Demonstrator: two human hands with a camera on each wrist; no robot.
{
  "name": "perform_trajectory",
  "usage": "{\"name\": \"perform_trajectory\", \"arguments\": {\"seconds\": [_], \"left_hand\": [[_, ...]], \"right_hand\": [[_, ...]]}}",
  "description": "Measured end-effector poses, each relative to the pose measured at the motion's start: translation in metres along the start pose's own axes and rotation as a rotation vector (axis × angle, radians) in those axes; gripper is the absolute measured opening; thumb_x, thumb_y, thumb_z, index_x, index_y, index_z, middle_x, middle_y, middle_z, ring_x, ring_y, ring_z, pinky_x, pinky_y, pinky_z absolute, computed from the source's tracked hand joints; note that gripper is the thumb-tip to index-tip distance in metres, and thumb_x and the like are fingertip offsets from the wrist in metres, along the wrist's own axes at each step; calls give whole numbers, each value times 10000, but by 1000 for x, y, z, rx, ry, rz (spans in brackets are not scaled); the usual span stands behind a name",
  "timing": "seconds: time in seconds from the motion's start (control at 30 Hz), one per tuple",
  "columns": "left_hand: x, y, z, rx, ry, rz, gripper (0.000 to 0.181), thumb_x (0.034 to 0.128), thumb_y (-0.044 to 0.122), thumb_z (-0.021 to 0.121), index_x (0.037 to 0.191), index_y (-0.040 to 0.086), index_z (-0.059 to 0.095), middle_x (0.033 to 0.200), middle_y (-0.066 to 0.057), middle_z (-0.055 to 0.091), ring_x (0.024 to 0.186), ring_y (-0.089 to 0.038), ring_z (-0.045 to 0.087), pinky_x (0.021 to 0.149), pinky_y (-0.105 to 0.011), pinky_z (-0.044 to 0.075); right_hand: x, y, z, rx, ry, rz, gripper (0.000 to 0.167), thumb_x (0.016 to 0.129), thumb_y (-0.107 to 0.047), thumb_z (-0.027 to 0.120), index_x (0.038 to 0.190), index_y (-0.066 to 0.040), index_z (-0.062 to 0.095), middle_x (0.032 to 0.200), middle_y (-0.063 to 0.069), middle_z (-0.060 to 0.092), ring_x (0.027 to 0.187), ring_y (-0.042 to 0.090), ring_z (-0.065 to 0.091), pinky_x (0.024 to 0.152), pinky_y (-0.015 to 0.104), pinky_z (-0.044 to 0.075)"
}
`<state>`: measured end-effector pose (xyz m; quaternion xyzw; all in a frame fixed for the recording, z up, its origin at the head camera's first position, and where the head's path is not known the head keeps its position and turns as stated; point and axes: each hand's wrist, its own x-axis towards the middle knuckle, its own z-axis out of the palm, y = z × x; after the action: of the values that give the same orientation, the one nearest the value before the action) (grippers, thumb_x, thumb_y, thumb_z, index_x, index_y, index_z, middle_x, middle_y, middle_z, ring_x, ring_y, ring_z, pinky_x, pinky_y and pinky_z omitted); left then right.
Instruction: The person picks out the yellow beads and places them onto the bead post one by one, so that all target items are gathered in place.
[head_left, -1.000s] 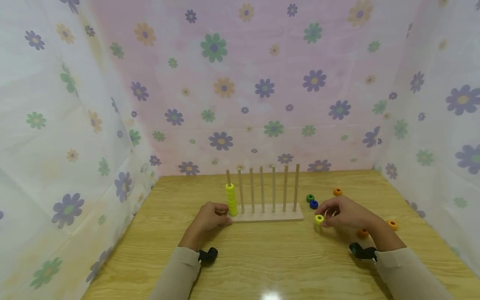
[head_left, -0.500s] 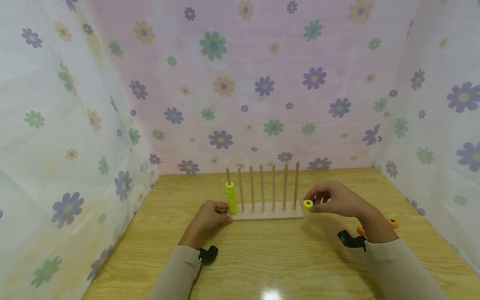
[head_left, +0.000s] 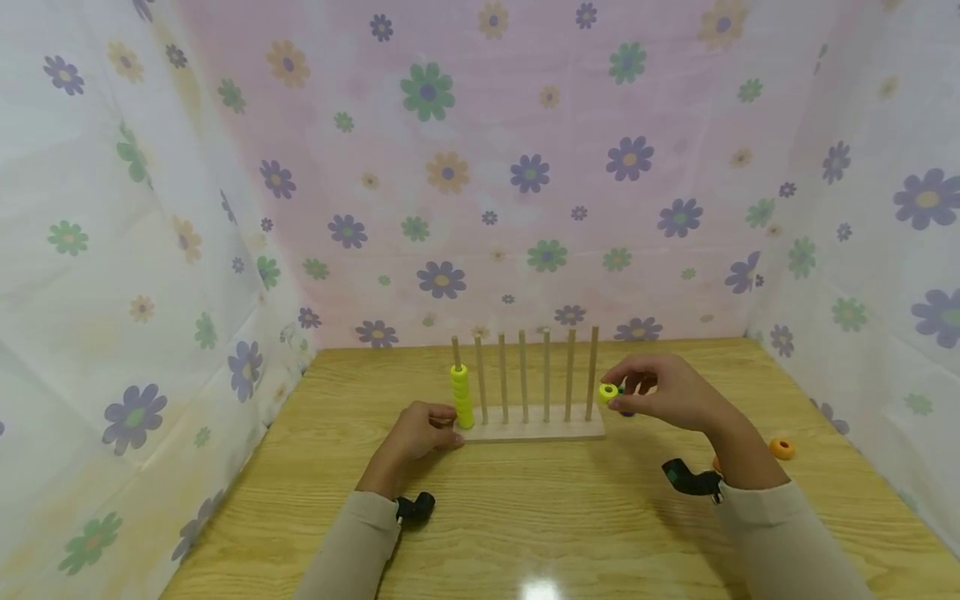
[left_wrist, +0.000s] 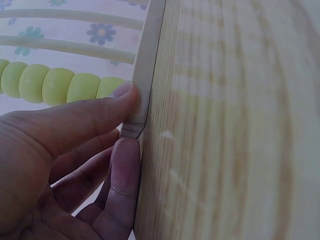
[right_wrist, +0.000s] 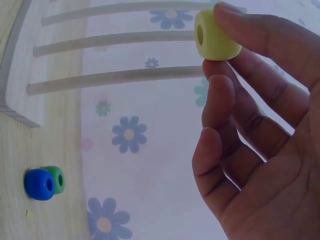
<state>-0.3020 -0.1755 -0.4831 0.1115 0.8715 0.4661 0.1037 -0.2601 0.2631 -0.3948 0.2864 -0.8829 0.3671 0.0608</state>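
Observation:
A wooden peg stand (head_left: 536, 430) with several upright pegs stands on the table. Several yellow beads (head_left: 462, 400) are stacked on its leftmost peg, the top of that peg bare. My left hand (head_left: 415, 433) grips the left end of the stand's base, thumb and fingertips against the wood in the left wrist view. Off the stand's right end, my right hand (head_left: 671, 393) pinches a yellow bead (right_wrist: 218, 37) between thumb and fingers, above the table. Its hole shows on the side away from the palm. The other pegs carry no beads.
Below the right hand, a blue bead (right_wrist: 39, 184) and a green bead (right_wrist: 59, 179) lie side by side near the stand's right end. An orange bead (head_left: 782, 449) lies beyond the right wrist, another partly hidden by it. Flowered cloth (head_left: 525, 125) surrounds the table.
My right hand has carried the yellow bead up and left, from the right of the stand to beside its rightmost peg. The left hand stays where it was.

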Motion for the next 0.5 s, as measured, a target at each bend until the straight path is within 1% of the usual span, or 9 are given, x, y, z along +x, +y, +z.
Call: {"name": "perform_trajectory", "arguments": {"seconds": [0.13, 0.37, 0.5], "left_hand": [[1, 0, 1, -16, -10, 7, 550, 868, 182, 860, 1370, 50, 678, 1328, -123, 698, 1079, -224, 702, 830, -343, 626], [0, -2, 0, 16, -6, 8, 549, 861, 211, 869, 1361, 71, 690, 1330, -105, 699, 1084, -225, 693, 839, -345, 621], [2, -3, -1, 5, -9, 5, 549, 863, 209, 866, 1363, 69, 688, 1334, -109, 696, 1079, -226, 696, 832, -340, 623]], "right_hand": [[-1, 0, -2, -21, 26, -4, 261, 913, -341, 813, 1163, -302, 746, 1015, -101, 714, 825, 92, 652, 757, 284, 576], [-1, -7, -1, -7, 51, -1, 251, 923, -331, 804, 1164, -279, 753, 980, -79, 711, 817, 102, 657, 728, 277, 575], [1, -10, -2, -21, 75, -19, 249, 927, -317, 802, 1168, -289, 750, 935, -86, 706, 807, 100, 662, 721, 270, 571]]}}
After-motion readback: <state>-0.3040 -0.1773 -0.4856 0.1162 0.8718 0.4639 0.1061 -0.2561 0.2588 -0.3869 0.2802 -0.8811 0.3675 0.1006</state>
